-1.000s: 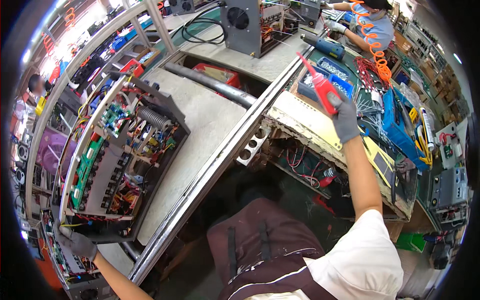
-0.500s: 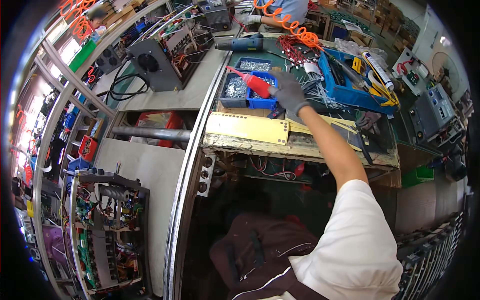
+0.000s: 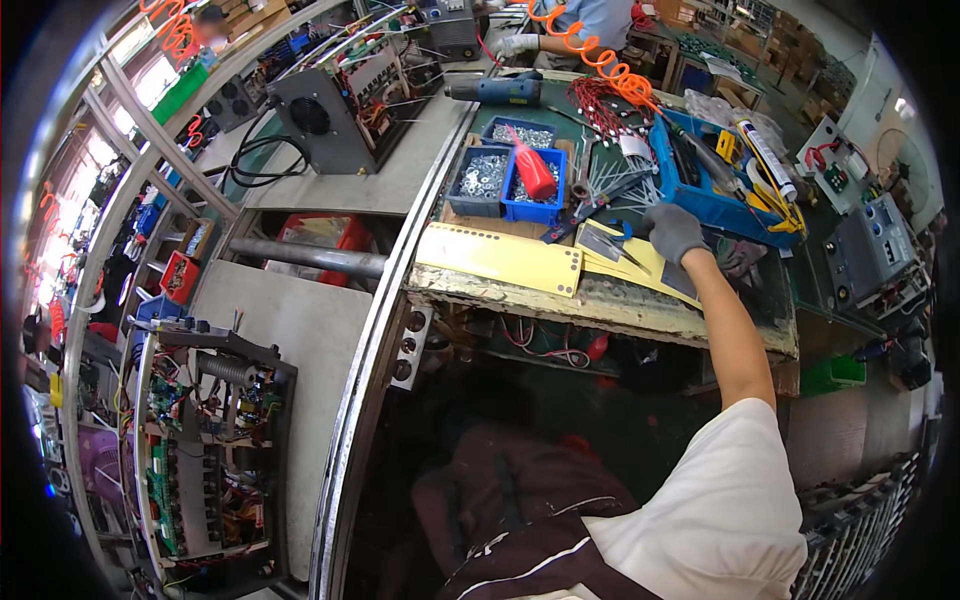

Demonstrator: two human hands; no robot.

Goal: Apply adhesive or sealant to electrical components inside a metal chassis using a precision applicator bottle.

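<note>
Having left the red bottle (image 3: 535, 176) in the blue bin (image 3: 532, 213), the right hand (image 3: 677, 232) curls its fingers (image 3: 655, 216), their grip unclear.

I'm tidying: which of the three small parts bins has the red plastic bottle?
The bright-blue rectangular plastic bin, front right: the red bottle rests there, not in the others.

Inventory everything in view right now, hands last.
tapered plastic squeeze bottle: one, red, in blue bin
plastic hardware bins: three, blue and grey, bench
flat sheets: several, yellow, bench front
barrel-shaped tool: one, blue, behind bins
long plastic tray: one, blue, bench right
coiled hoses: at least two, orange, top
open chassis with circuit boards: one, grey, lower left
metal fan casings: several, grey, upper left
co-worker: one, blue clothing, top
gloved right hand: one, grey, beside tray
left hand: unseen
</note>
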